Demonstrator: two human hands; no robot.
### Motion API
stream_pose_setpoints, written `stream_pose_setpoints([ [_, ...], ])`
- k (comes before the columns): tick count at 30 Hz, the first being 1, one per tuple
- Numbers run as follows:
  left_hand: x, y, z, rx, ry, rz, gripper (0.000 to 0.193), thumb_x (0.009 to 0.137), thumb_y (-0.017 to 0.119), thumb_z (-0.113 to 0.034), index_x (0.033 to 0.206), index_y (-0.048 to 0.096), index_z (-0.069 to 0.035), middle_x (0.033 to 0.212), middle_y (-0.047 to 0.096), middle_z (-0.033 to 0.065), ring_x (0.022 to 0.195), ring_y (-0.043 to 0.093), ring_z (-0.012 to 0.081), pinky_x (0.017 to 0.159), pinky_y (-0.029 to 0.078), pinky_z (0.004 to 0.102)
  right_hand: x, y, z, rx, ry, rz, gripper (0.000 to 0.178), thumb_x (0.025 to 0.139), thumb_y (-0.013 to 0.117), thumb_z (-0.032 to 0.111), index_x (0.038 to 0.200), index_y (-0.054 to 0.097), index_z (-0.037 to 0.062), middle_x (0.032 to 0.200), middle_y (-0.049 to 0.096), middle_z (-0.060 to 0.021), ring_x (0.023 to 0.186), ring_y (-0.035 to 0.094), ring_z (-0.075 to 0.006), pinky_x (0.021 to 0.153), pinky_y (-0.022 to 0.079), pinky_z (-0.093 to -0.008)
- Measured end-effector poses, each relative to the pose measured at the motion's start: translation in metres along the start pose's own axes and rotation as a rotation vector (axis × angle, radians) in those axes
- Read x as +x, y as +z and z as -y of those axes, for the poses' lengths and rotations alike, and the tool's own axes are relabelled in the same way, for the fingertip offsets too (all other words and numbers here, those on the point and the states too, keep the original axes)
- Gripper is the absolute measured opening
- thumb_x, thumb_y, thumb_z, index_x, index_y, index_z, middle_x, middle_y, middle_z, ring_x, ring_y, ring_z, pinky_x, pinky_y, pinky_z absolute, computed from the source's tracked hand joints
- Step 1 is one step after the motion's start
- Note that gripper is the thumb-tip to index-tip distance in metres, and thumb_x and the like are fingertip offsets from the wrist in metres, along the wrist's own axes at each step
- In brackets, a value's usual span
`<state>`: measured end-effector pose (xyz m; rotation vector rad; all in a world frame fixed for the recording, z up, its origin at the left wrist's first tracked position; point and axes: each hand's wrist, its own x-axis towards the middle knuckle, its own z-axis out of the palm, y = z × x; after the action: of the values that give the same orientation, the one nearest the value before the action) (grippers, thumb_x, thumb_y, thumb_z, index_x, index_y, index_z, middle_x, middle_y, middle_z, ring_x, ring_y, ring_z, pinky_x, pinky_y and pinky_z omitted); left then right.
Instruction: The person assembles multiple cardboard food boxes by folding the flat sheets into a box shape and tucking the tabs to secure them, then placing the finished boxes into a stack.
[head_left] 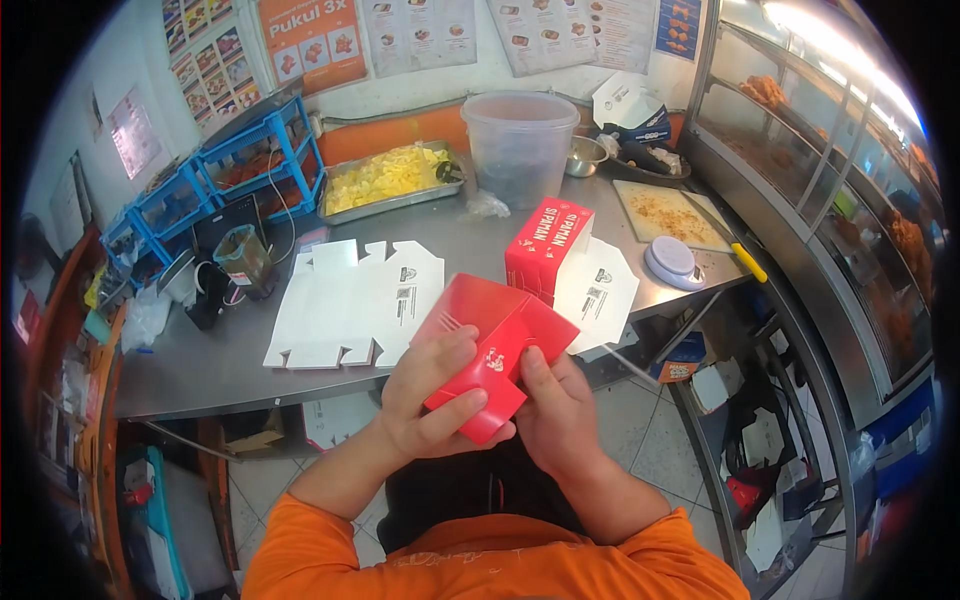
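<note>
A partly folded red cardboard food box (478,345) is held up in front of me, near the table's front edge. My left hand (428,392) wraps round its left side, fingers spread over the red face. On the other side my right hand (556,405) grips a lower flap, thumb pressed on the card. Behind it, a folded red box (541,243) stands on the steel table, with a white flat sheet of card (598,292) beside it. A stack of flat white box blanks (350,305) lies to the left.
On the steel table (215,365) stand a tray of yellow food (390,180), a clear plastic bucket (518,150), a cutting board (668,215), a yellow-handled knife (748,263) and a round scale (674,262). Blue racks (250,160) are left; a glass display case (800,150) is right.
</note>
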<state>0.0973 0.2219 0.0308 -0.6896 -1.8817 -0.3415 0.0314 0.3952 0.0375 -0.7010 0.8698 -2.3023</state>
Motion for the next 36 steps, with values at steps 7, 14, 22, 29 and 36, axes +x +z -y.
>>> stream_pose_setpoints([
  [7, 0.005, -0.001, 0.002, 0.101, 0.1, -0.063, 0.056, 0.085, 0.092, -0.033, 0.129, 0.063, -0.016, 0.147, 0.056, 0.0198, 0.125, 0.066, 0.0418, 0.099, 0.06, 0.0502, 0.006, 0.004, 0.007, 0.075, 0.17, 0.062, 0.046, 0.116, 0.046, 0.031, 0.151, 0.047, 0.0013, 0.14, 0.061, -0.009, 0.128, 0.059, -0.0189, 0.11, 0.049, -0.0381],
  [14, -0.008, 0.007, 0.019, 0.043, 0.129, -0.08, 0.057, 0.084, 0.092, -0.032, 0.13, 0.062, -0.017, 0.152, 0.054, 0.0156, 0.131, 0.064, 0.0398, 0.108, 0.055, 0.0503, 0.005, -0.032, 0.005, -0.031, 0.145, 0.188, 0.052, 0.116, 0.043, 0.032, 0.155, 0.041, -0.002, 0.15, 0.057, -0.0176, 0.137, 0.059, -0.0297, 0.114, 0.048, -0.0445],
  [22, -0.036, 0.025, 0.033, 0.042, 0.002, -0.104, 0.071, 0.087, 0.089, -0.042, 0.144, 0.05, -0.026, 0.17, 0.034, 0.0112, 0.142, 0.052, 0.0427, 0.104, 0.054, 0.0515, 0.024, -0.02, 0.018, -0.262, 0.348, 0.146, 0.055, 0.117, 0.04, 0.036, 0.156, 0.04, -0.003, 0.152, 0.055, -0.0151, 0.137, 0.056, -0.0275, 0.114, 0.045, -0.0429],
  [29, -0.025, 0.019, 0.043, 0.113, 0.001, -0.114, 0.066, 0.085, 0.091, -0.04, 0.137, 0.054, -0.024, 0.159, 0.043, 0.0123, 0.141, 0.055, 0.039, 0.114, 0.05, 0.0523, 0.041, -0.035, 0.024, -0.548, 0.195, -0.067, 0.051, 0.117, 0.043, 0.036, 0.148, 0.05, -0.004, 0.141, 0.062, -0.0143, 0.126, 0.061, -0.0226, 0.104, 0.049, -0.0377],
  [36, -0.019, 0.021, 0.054, 0.218, 0.019, -0.109, 0.064, 0.09, 0.085, -0.047, 0.14, 0.051, -0.025, 0.162, 0.04, 0.0121, 0.139, 0.055, 0.0392, 0.108, 0.052, 0.052, 0.067, -0.011, 0.032, -0.698, -0.033, 0.083, 0.041, 0.118, 0.037, 0.03, 0.125, 0.063, -0.0004, 0.107, 0.067, -0.0077, 0.096, 0.061, -0.0168, 0.084, 0.051, -0.0333],
])
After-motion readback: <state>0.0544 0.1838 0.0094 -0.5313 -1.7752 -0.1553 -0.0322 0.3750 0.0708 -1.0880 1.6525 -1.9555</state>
